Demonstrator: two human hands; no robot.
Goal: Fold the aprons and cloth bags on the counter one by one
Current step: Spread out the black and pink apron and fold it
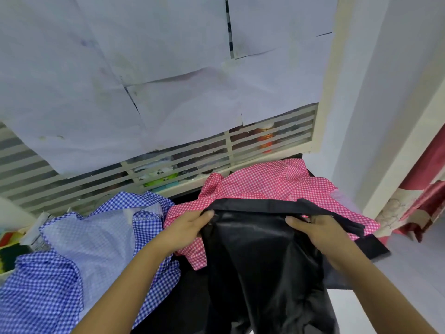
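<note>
- Currently the black apron (260, 261) is pinched at its top band by left hand (190, 225) and right hand (315, 230), draped over the pink gingham apron (265, 184).
- Limp, slippery cloth is expected; the band ends are best held.

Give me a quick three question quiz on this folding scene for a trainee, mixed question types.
1. True or false: the left hand and right hand both hold the black cloth by its top edge.
2. Which cloth lies under it? A green striped, B pink checked cloth, C plain white.
3. Fill in: the blue checked cloth lies on the person's ____ side.
Key: 1 true; 2 B; 3 left.
</note>
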